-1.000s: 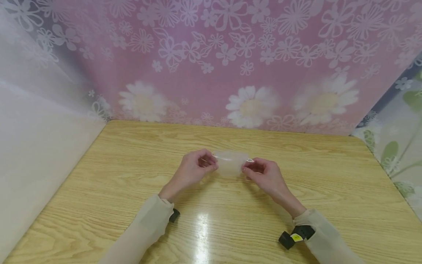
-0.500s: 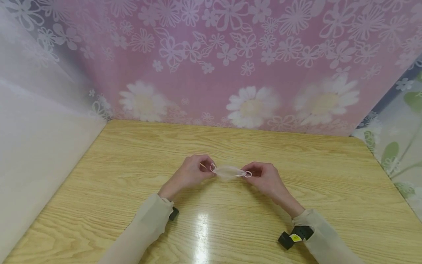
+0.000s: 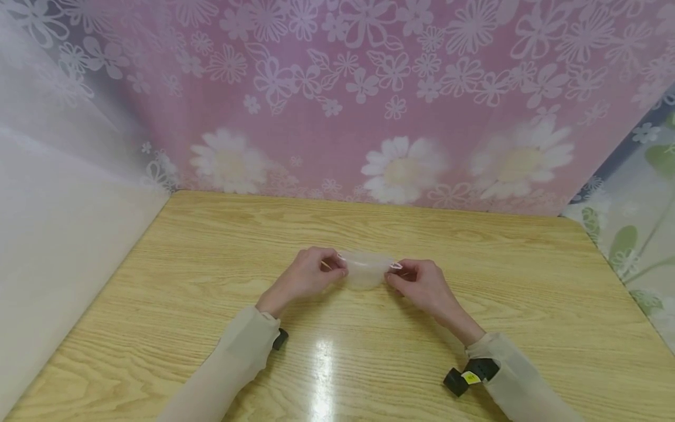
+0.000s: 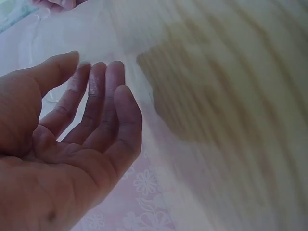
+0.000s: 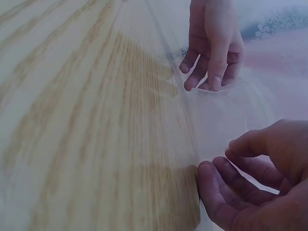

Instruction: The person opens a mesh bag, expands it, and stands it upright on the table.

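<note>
A translucent whitish pouch [image 3: 366, 273] with small white cord loops at its upper corners is stretched between both hands over the table, in the head view. My left hand [image 3: 310, 273] pinches its left end between thumb and fingers. The right hand [image 3: 428, 282] pinches its right end, with a white loop [image 3: 396, 266] sticking out by the fingers. In the right wrist view the pouch [image 5: 219, 118] spans the gap between the hands, its lower part close over the wood. The left wrist view shows the left palm and curled fingers [image 4: 98, 91], the pouch faint behind them.
A shiny wood-grain table [image 3: 211, 234] lies under the hands. Pink floral cloth [image 3: 316, 117] hangs along its back edge, a pale sheet [image 3: 63, 223] on the left and leaf-print cloth [image 3: 643, 234] on the right. Each wrist carries a black camera mount [image 3: 456, 382].
The pouch first tilted so its narrow top edge faced up with both loops showing, then tipped back so its broad side shows. Overall, both hands sit slightly lower in view than a second ago.
</note>
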`<state>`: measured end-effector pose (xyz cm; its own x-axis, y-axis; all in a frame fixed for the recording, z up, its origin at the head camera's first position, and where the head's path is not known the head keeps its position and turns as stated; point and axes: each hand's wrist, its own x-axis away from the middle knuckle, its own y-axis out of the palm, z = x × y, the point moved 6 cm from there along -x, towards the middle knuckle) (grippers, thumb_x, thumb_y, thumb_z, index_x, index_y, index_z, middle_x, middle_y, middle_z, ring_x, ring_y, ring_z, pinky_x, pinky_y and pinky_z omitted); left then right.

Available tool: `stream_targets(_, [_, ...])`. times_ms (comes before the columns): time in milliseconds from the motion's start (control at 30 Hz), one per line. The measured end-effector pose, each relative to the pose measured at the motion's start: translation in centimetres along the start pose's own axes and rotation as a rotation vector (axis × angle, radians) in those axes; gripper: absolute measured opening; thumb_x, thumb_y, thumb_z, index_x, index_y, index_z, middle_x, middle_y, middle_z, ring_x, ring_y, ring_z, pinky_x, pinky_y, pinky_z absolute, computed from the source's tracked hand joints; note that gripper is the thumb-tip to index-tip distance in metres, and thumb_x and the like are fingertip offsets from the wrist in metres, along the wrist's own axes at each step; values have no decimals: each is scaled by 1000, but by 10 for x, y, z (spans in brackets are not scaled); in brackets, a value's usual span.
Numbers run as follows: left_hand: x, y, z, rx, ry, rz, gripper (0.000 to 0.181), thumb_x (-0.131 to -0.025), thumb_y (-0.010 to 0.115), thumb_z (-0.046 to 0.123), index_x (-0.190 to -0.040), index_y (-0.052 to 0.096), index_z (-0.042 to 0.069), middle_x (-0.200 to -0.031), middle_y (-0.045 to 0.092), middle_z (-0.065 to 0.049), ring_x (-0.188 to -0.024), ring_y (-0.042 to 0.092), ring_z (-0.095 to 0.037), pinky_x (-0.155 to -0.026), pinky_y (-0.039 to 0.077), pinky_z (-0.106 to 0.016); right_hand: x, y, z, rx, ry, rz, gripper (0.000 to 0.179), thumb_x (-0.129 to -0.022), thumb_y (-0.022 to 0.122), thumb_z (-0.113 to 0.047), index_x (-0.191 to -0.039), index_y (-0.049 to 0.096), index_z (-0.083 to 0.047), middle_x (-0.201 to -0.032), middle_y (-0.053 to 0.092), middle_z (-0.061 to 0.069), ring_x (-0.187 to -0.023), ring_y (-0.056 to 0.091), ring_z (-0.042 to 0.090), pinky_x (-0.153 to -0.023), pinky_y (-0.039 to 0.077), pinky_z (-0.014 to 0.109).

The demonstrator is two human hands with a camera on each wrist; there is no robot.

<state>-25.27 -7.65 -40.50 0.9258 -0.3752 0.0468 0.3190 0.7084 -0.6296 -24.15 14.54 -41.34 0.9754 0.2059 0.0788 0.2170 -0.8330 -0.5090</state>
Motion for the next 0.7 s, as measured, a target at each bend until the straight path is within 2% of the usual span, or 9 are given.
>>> stream_targets(200, [-1, 1, 0, -7, -1, -25, 7, -97, 71, 17, -99, 75, 12, -99, 75, -3, -91, 71, -15, -83, 59, -29, -1, 0, -2, 67, 6, 6, 17, -96, 70, -19, -102, 77, -3, -93, 77, 12, -77, 70, 13, -65, 55, 23])
stream_targets(433, [0, 1, -1, -8, -18, -47, 9, -96, 73, 17, -102, 74, 10, -100, 74, -4, -92, 71, -17, -84, 59, -31, -1, 1, 0, 59, 14, -10, 18, -95, 70, -16, -106, 74, -2, -100, 76, 14, -81, 70, 14, -65, 57, 24])
stream_targets(700, [4, 1, -2, 3, -49, -66, 14, -92, 77, 16, -104, 72, 10, -100, 74, -3, -91, 70, -15, -86, 58, -32, 1, -1, 0, 68, 8, -5, 24, -92, 74, -13, -113, 73, -1, -103, 77, 14, -81, 68, 9, -64, 56, 24])
